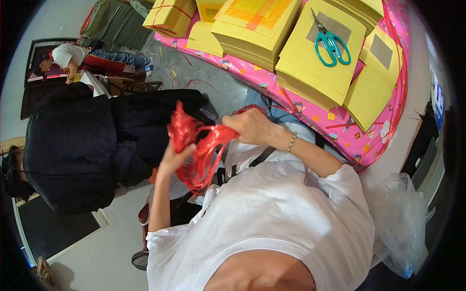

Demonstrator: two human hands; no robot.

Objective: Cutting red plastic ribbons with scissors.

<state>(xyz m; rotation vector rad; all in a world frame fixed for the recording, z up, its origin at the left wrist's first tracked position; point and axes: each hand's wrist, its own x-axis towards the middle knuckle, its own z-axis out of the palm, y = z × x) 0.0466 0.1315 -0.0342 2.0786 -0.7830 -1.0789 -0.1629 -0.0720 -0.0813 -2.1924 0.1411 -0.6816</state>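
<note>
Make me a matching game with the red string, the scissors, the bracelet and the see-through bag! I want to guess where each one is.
Things:
1. red plastic string
2. teal-handled scissors
3. bead bracelet
4. clear plastic bag

Places:
A. lying on a stack of yellow paper
B. on the right wrist
C. at the right edge, beside the pink tablecloth
D. held between the left hand and right hand

Pairs: 1-D, 2-A, 3-B, 4-C

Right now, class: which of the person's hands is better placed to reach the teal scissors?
Probably the right hand: it grips the red string nearer the teal scissors on the yellow paper stack; the left hand is farther.
</note>
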